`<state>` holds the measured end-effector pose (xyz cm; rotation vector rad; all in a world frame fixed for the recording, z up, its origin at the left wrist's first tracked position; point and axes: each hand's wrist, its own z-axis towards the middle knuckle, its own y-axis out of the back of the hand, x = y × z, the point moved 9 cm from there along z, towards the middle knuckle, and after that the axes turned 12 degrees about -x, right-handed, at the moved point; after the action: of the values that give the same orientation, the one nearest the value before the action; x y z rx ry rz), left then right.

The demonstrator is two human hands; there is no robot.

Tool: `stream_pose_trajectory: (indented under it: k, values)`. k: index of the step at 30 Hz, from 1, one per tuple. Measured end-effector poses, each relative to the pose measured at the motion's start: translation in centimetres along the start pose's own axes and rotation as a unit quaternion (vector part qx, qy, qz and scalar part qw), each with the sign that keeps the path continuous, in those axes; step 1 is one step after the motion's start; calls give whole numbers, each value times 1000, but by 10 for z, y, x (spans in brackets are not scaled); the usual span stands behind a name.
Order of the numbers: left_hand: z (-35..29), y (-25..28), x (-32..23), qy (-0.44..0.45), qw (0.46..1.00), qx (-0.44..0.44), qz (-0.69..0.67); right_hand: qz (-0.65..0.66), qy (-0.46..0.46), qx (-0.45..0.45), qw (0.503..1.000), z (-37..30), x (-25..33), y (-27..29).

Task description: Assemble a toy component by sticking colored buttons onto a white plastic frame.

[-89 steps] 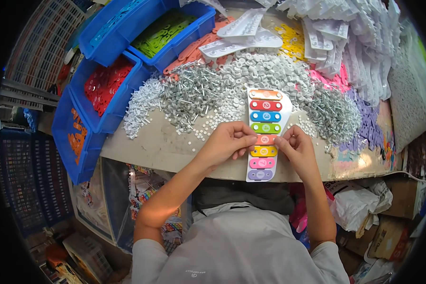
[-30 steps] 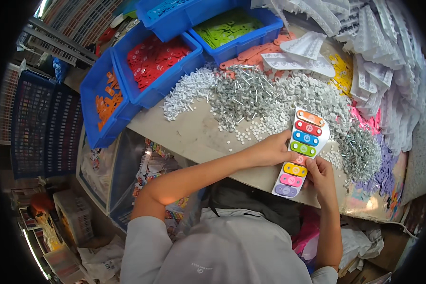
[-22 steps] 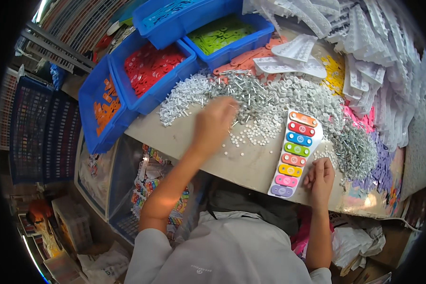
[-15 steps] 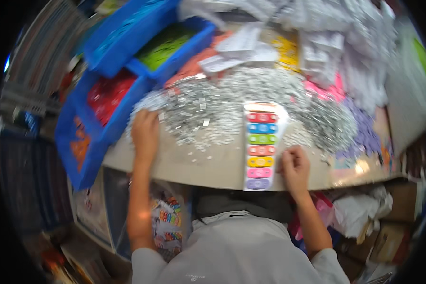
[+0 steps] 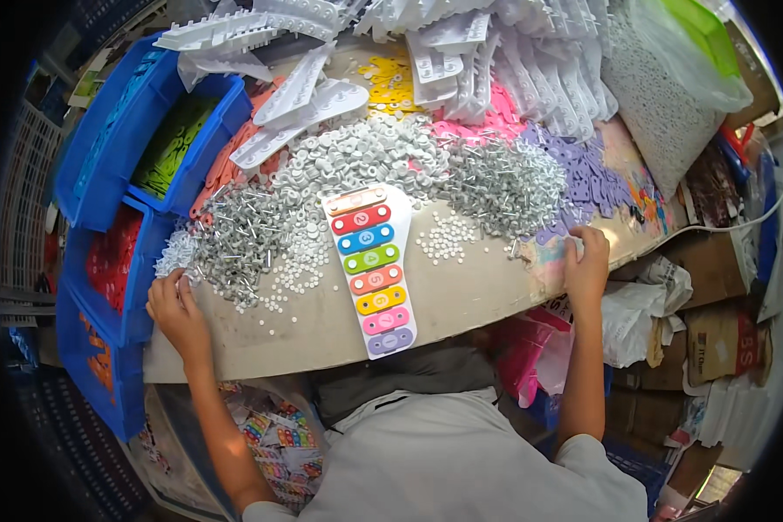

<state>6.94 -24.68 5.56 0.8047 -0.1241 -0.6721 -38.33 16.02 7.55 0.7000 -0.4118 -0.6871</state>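
Observation:
A toy xylophone (image 5: 374,300) lies on the table in front of me. Its white base carries a row of coloured bars; white caps sit on several upper bars, while dark holes show in lower ones. At the left, my left hand (image 5: 180,317) has thumb and finger bent together at the edge of a small pile of whitish pieces (image 5: 175,253). What lies between those fingertips is too small to make out. Over the table's right edge, my right hand (image 5: 588,265) is open, thumb and forefinger apart, near the purple bars (image 5: 578,170) and a heap of metal pins (image 5: 513,187).
Blue bins (image 5: 130,335) with coloured bars line the left side. Behind the heap of white caps (image 5: 365,152) are stacked white xylophone bases (image 5: 300,87). A clear bag of small pieces (image 5: 657,96) stands at the right. Below the table is a container of packaged toys (image 5: 274,444).
The view has shifted and sharpened. My right hand has moved away from the xylophone to the right, and its fingers have spread. My left hand stays by the small whitish pile.

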Motion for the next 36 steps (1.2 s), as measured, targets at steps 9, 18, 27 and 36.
stream_pose_trajectory:
  k: [9, 18, 27, 36]
  values:
    - [-34, -19, 27, 436, 791, 68, -423, 36, -99, 137, 985, -23, -32, -28]
    - [-73, -24, -132, 444, 589, 336, -585, 390, -209, 120, 889, -22, 115, -11]
    - [-101, -43, -191, 473, 462, 405, -632, 456, -23, 139, 879, -36, 222, -15]
    - [-97, -48, -192, 455, 485, 410, -624, 429, 104, 132, 887, -40, 238, -10]
